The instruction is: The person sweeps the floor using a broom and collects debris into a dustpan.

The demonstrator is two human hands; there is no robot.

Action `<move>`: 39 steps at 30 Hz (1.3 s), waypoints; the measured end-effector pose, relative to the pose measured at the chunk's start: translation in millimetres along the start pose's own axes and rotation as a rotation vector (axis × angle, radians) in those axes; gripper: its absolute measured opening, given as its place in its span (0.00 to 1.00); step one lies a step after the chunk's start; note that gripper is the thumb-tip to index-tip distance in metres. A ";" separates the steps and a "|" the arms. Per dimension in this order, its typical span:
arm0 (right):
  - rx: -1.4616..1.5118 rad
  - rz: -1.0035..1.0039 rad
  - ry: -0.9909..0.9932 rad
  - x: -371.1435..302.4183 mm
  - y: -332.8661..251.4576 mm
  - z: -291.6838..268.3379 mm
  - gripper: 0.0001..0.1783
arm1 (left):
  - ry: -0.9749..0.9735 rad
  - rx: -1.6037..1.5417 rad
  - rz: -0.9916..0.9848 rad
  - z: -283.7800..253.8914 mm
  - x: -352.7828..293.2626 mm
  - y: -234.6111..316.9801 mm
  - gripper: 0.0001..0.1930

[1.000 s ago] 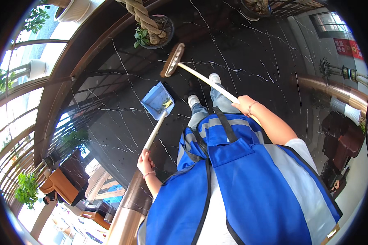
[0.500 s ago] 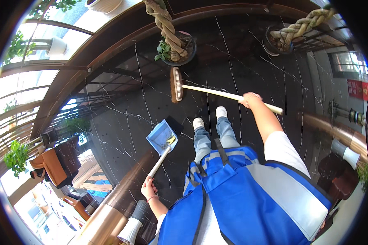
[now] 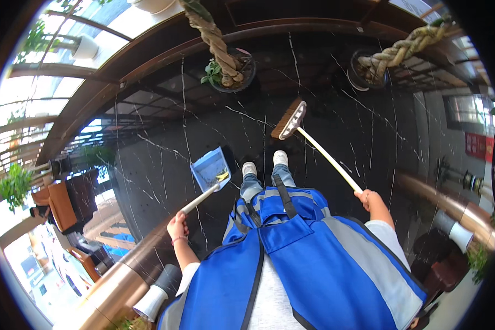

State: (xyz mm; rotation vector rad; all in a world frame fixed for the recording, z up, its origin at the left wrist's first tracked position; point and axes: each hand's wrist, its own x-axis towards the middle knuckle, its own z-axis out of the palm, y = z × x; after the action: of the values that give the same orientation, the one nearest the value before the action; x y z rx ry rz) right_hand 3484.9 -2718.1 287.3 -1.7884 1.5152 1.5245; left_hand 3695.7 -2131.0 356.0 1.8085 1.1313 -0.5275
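Note:
My left hand (image 3: 178, 227) is wrapped round the pale handle of a blue dustpan (image 3: 209, 169), which sits low to the dark floor, left of my feet. Some debris and a yellow scrap (image 3: 222, 176) lie in the pan. My right hand (image 3: 368, 199) grips the end of a broom's long pale stick. The broom (image 3: 292, 119) has brown bristles and a pale-topped head, tilted in front of my shoes, with its bristles facing left toward the dustpan. Whether the bristles touch the floor I cannot tell.
Two potted plants with braided trunks stand ahead: one pot (image 3: 234, 71) near the middle, another pot (image 3: 368, 71) to the right. Glossy black veined floor (image 3: 165, 126) spreads around me. A white planter (image 3: 150, 302) is at lower left, another white planter (image 3: 460, 235) at right.
The broom has swung right and its head has turned, while my right hand has come closer to my body, now at the stick's end. The dustpan stays in my left hand.

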 end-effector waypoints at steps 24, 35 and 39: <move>0.086 -0.119 -0.093 -32.8 57.3 15.7 0.12 | -0.289 -0.017 0.172 110.1 -7.1 17.7 0.06; 0.360 -0.196 0.049 -67.0 44.1 40.0 0.20 | -0.295 0.047 0.178 135.7 -1.9 36.4 0.06; 0.607 -0.231 0.052 -74.5 23.5 37.7 0.21 | -0.307 0.080 0.173 142.2 5.7 40.6 0.06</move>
State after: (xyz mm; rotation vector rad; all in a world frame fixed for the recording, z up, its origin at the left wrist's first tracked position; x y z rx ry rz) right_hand 3457.1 -2660.7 346.1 -1.5697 1.5165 0.7948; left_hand 3748.5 -2257.7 300.6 1.7989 0.7480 -0.7272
